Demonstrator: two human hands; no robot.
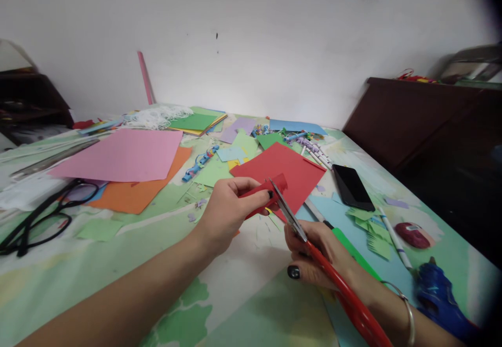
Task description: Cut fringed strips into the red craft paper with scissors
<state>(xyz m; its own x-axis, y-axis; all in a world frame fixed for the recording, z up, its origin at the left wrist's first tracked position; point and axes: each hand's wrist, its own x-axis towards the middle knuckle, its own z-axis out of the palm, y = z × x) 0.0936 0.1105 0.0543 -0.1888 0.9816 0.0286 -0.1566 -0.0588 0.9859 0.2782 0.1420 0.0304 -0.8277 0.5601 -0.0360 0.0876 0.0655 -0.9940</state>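
Your left hand (pixel 226 215) pinches a folded red paper strip (pixel 259 196) just above the table (pixel 78 276) — your right hand (pixel 314 258) is closed round red scissors (pixel 329 268), blades at the strip beside your fingertip; a slip could nick it.

We see phone (pixel 353 186) nr table's (pixel 78 274) right edge, glue gun (pixel 439 297) before it. Glasses (pixel 35 221) by left edge, paper stack (pixel 196 122) at far edge.

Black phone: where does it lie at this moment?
In the head view the black phone lies on the right side of the table, just right of the large red paper sheet and beyond the right hand, which holds the red scissors.
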